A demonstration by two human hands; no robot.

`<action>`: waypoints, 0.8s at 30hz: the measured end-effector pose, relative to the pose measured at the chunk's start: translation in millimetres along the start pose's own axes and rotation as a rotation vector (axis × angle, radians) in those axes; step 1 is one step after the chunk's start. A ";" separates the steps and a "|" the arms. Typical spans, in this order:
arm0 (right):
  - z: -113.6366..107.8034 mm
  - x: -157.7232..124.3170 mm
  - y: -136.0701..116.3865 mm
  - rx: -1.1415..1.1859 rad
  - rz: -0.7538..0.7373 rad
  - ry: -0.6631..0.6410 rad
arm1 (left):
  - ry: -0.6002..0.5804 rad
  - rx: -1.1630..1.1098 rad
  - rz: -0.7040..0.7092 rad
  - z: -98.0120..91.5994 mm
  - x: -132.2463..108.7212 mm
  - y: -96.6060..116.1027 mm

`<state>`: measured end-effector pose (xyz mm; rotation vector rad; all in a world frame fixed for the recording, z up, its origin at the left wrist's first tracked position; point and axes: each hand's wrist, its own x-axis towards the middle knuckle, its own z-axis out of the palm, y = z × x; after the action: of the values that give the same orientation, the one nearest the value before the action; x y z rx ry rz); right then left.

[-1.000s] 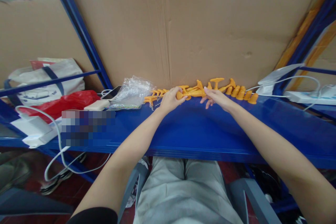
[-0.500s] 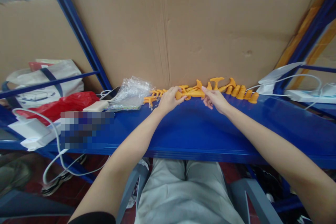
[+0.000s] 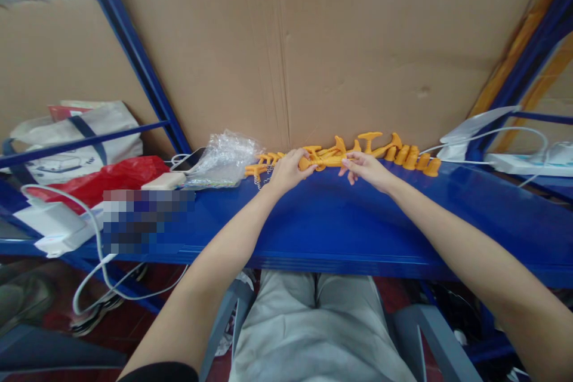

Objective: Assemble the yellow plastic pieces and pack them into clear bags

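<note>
On the blue shelf, my left hand [image 3: 290, 171] is closed around the round end of an orange plastic rod [image 3: 330, 162]. The rod lies level between my hands, and its exact kind is not clear. My right hand [image 3: 366, 171] pinches its other end between thumb and forefinger, the remaining fingers loosely curled. Just behind them lie several orange T-shaped handles [image 3: 370, 136]. More small orange pieces with T-shaped ends [image 3: 255, 171] sit left of my left hand, with metal chains [image 3: 258, 181] beside them. Several orange cups [image 3: 432, 168] stand in a row on the right.
A clear plastic bag [image 3: 224, 158] lies to the left, near a red bag [image 3: 120, 182] and a white charger [image 3: 50, 221] with cables. Behind the shelf [image 3: 340, 233] rises a cardboard sheet [image 3: 380, 42]. At the right is a white power strip [image 3: 528, 164].
My right thumb and forefinger have come down from an upright orange handle end to the rod, and the hand has turned slightly. My left hand has hardly moved.
</note>
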<state>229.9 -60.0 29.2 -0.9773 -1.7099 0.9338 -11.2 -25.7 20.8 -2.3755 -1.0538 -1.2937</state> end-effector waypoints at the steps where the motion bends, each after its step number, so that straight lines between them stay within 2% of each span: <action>1: 0.4 0.2 0.3 -0.007 0.006 0.002 | 0.000 0.003 0.005 0.4 -0.5 -0.3; 10: 3.3 -0.3 -2.7 -0.026 0.047 0.040 | 0.008 0.013 0.024 2.5 -2.3 -0.8; 16: 9.1 -3.4 -10.8 0.008 0.144 0.099 | -0.022 0.015 -0.003 3.5 -2.6 1.5; 24: 13.5 -4.0 -13.0 0.064 0.184 0.113 | -0.066 0.003 -0.034 0.5 -2.1 4.7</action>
<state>215.6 -71.0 35.6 -1.1370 -1.5059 1.0253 -8.4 -29.9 19.4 -2.4241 -1.1192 -1.2317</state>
